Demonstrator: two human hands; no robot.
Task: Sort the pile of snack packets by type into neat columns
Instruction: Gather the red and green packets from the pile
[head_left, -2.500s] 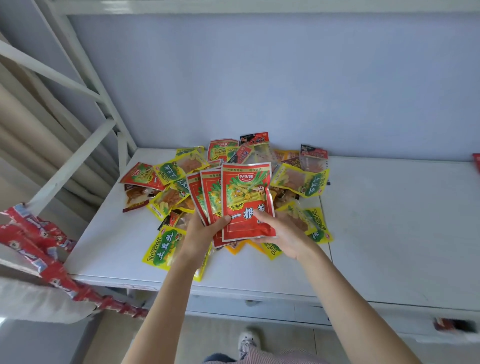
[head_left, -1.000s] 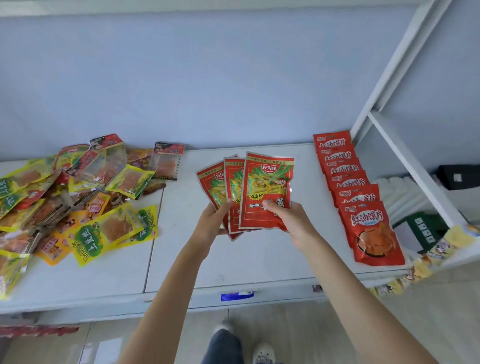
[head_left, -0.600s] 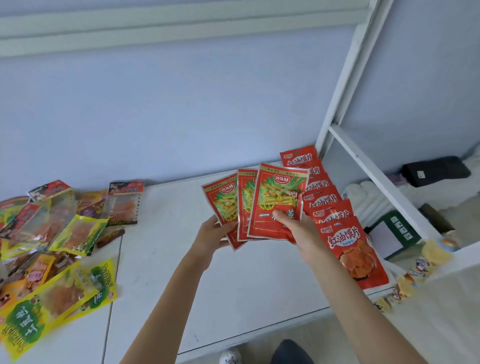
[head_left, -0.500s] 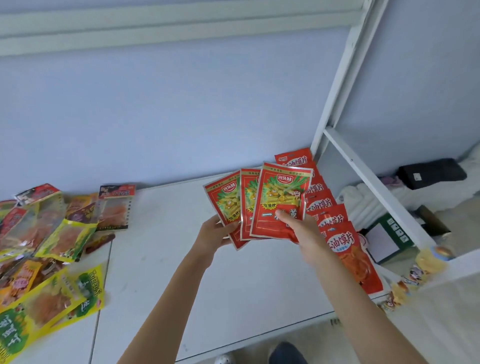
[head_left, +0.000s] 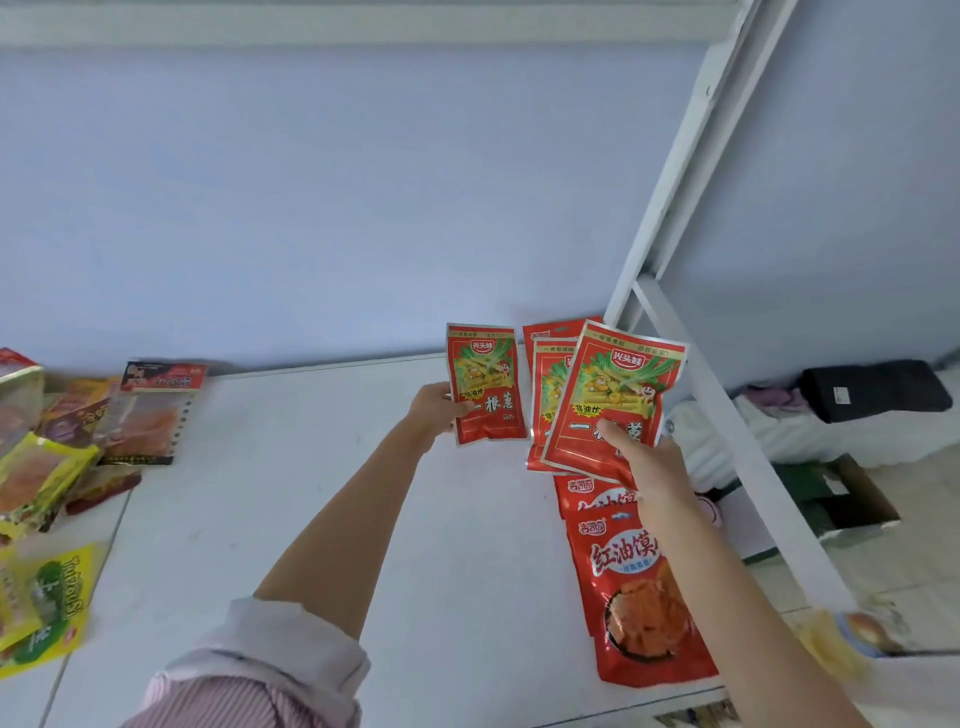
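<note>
My left hand (head_left: 434, 413) pinches a single red-and-green snack packet (head_left: 485, 384) by its lower left corner, held up over the white table (head_left: 322, 499). My right hand (head_left: 647, 465) grips two more packets of the same kind (head_left: 605, 400), fanned, a little to the right. Beneath my right hand a column of red chip packets (head_left: 641, 597) lies along the table's right edge, partly hidden by my arm. The unsorted pile (head_left: 57, 452) of yellow, clear and red packets lies at the far left.
A white bed-frame post (head_left: 691, 171) and slanted rail (head_left: 748, 462) rise just right of the table. Beyond it are white bedding (head_left: 779, 431), a black item (head_left: 878, 389) and a green box (head_left: 826, 493). The blue wall (head_left: 363, 208) backs the table.
The fan of three packets has split: my left hand has drawn one packet away to the left, while my right hand keeps the other two. The view has swung further right.
</note>
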